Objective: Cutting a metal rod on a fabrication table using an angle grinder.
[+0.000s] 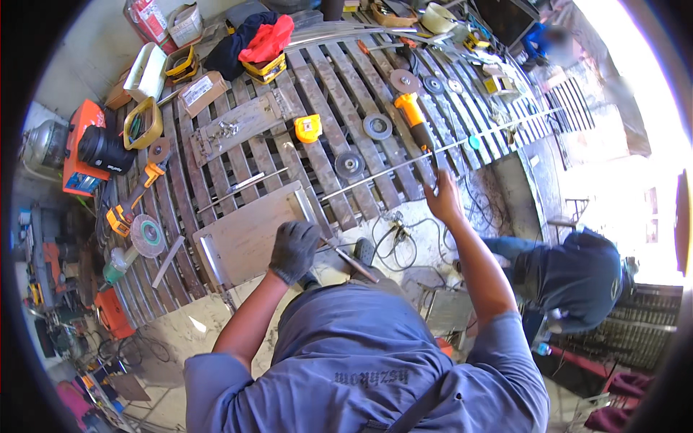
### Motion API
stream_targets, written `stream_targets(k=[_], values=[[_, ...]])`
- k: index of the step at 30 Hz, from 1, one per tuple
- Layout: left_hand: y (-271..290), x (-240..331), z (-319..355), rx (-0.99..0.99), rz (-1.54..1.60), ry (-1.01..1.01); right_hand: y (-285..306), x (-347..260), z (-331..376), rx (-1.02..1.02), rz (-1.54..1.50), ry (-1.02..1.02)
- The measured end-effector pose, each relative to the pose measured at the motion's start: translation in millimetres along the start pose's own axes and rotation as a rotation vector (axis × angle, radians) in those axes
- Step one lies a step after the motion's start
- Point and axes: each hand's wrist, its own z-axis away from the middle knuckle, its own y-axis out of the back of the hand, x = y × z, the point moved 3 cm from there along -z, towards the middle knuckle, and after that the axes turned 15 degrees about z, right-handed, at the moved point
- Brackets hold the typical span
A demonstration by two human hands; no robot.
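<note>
My left hand (294, 251), in a dark grey work glove, is curled closed beside the near right edge of a flat metal plate with raised side strips (249, 234). A narrow metal bar (348, 258) slants from beside the glove toward my lap; whether the fist grips it is hidden. My bare right hand (444, 198) reaches forward, thumb apart from the stretched fingers. Its fingertips are close to the dark rear end of an orange and black angle grinder (413, 117). A long thin metal rod (390, 171) lies across the slats just beyond that hand.
The slatted metal table (328, 94) bears a yellow tape measure (308, 128), grinding discs (377, 126), and a second grinder (130, 198) at left. A green grinder (123, 261) lies near the left edge. Cables (397, 234) hang below. Another person (570, 278) bends down at right.
</note>
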Motion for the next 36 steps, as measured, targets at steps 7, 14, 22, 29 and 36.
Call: stream_targets(k=[7,14,22,29,36], values=[[9.2,56.5,22.9,0.119,-0.205,0.264,-49.1,-11.2,-243.3,-0.034,0.131,-0.064],[-3.6,123.3,5.7,0.347,-0.037,0.522,-119.2,21.2,-339.1,-0.415,0.121,0.229],[-73.2,142.0,-132.4,0.165,0.580,0.613,6.5,-31.8,-167.3,-0.546,-1.190,-0.062],[-120.2,189.8,-206.6,0.008,0.703,0.420,94.6,-40.0,-75.4,-0.492,-1.285,-0.066],[-144.2,213.7,-204.8,0.097,0.832,0.244,106.4,-14.6,-9.4,-0.316,-1.505,-0.209]])
